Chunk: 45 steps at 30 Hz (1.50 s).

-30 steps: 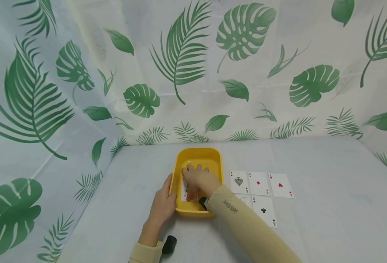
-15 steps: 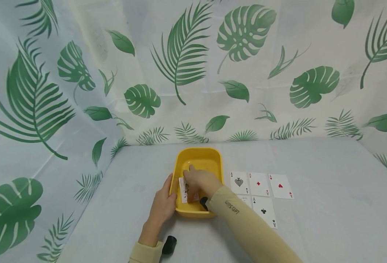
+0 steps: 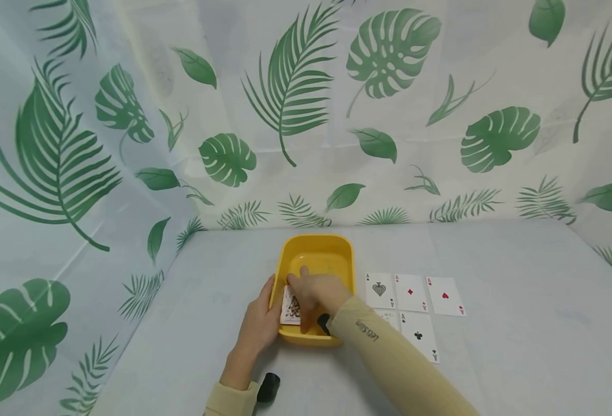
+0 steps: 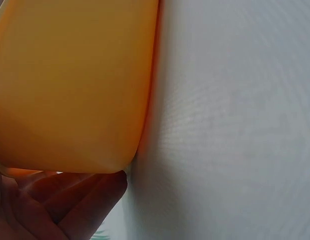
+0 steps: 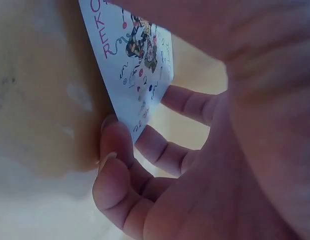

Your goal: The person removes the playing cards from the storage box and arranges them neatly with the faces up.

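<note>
My left hand [image 3: 258,326] grips the left wall of a yellow plastic tray [image 3: 345,254], fingers along the outside and thumb near the rim. In the left wrist view, its fingers [image 4: 94,200] lie against the tray's end wall. Inside the tray, my right hand [image 3: 318,292] holds a joker playing card [image 3: 290,306] near the left wall. From the right wrist view, the joker's coloured figure and lettering show, tilted, with fingertips [image 5: 117,142] at the card's edge. Part of the card is hidden behind the hand.
To the tray's right lie the ace of spades [image 3: 379,290], ace of diamonds [image 3: 410,292] and ace of hearts [image 3: 445,296] in a row. Below them are the ace of clubs [image 3: 419,337] and a card [image 3: 389,316] mostly covered by the right sleeve. A leaf-print sheet [image 3: 306,115] stands behind.
The joker card has shifted left and slightly nearer the tray's front corner, now tilted. My right fingers have drawn in from spread to curled. My left hand stays on the tray.
</note>
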Each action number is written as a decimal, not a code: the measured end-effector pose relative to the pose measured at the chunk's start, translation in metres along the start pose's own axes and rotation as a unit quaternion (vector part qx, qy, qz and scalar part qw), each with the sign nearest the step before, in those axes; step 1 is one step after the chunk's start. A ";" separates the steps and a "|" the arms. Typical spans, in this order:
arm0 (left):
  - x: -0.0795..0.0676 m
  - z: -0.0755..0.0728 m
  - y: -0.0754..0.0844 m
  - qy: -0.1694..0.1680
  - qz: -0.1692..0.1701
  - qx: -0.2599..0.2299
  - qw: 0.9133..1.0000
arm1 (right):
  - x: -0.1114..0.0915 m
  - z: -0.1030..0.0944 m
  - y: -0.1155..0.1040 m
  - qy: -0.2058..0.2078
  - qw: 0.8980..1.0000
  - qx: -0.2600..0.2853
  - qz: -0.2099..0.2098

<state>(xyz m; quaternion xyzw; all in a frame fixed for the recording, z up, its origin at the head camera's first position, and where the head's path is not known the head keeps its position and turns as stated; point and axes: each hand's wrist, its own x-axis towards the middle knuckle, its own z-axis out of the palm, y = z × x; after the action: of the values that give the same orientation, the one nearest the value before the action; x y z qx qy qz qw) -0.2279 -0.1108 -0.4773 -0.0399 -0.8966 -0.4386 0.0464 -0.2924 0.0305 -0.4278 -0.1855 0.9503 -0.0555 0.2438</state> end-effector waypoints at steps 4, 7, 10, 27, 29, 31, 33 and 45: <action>0.000 0.001 0.001 -0.003 0.003 -0.001 1.000 | 0.000 0.000 0.004 -0.002 1.000 0.002 -0.010; 0.000 0.001 0.001 -0.004 0.008 -0.003 1.000 | 0.001 -0.002 0.008 0.001 1.000 0.014 -0.015; 0.000 0.002 0.001 -0.005 0.009 -0.006 1.000 | 0.002 -0.004 0.012 0.002 0.999 0.030 -0.016; -0.001 0.004 0.003 -0.013 0.005 -0.011 1.000 | -0.014 -0.031 0.038 0.047 0.995 0.070 -0.047; -0.001 0.004 0.003 -0.008 0.006 -0.006 1.000 | -0.018 -0.035 0.043 0.049 0.994 0.084 -0.046; -0.001 0.004 0.002 -0.005 0.005 -0.001 1.000 | -0.023 -0.039 0.048 0.051 0.993 0.098 -0.045; -0.001 0.004 0.002 -0.003 0.005 0.001 1.000 | -0.028 -0.042 0.054 0.056 0.992 0.108 -0.042; 0.000 -0.002 0.001 0.000 0.005 0.007 1.000 | -0.067 -0.063 0.084 0.118 0.983 0.115 -0.083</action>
<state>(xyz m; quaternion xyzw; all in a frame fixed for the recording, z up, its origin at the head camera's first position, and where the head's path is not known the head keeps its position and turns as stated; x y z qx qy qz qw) -0.2273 -0.1120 -0.4756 -0.0441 -0.8996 -0.4317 0.0490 -0.2959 0.1349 -0.3600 -0.2264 0.9410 -0.2058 0.1445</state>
